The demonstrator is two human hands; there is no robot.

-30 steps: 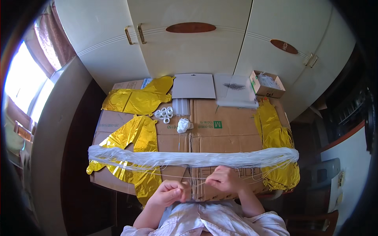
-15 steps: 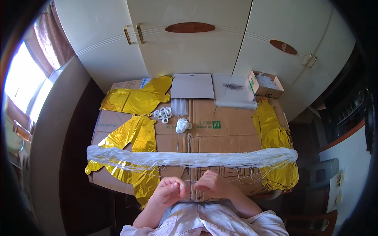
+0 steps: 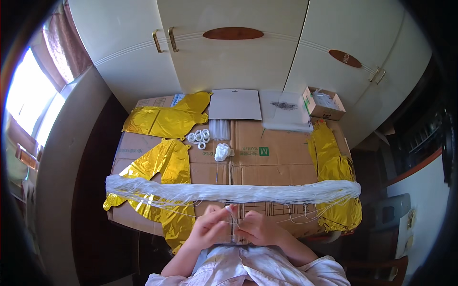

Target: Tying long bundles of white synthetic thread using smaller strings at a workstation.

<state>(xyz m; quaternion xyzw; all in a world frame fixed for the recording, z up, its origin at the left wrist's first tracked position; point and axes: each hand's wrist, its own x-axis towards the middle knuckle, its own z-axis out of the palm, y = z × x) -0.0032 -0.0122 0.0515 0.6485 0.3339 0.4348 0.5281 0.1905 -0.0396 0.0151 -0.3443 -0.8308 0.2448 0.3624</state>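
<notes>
My left hand (image 3: 212, 227) is closed, its fingertips pinching a white string (image 3: 229, 209) that looks looped or bunched there. Close beside it, my right hand (image 3: 256, 228) has its thumb and fingers drawn together on the same string, partly blurred. Both hands are at the near edge of the cardboard-covered table, just in front of a long hank of white string (image 3: 238, 192) that stretches across it. A thin strand comes from the hank's left part toward my hands. Whether a small ring is at my left fingertips is too small to tell.
Gold foil balloons (image 3: 167, 164) lie flat at left, with more gold foil (image 3: 331, 164) at right. Behind the hank are white rings (image 3: 198, 137), clear tubes (image 3: 219, 129) and a crumpled white wad (image 3: 223, 152). A grey board (image 3: 234, 104), clear bag (image 3: 285, 112) and small box (image 3: 326, 110) stand farther back.
My left fingers have risen and stretched forward, bringing the white string up into view at their tips. My right hand has lowered slightly beside them. The hank stays in place.
</notes>
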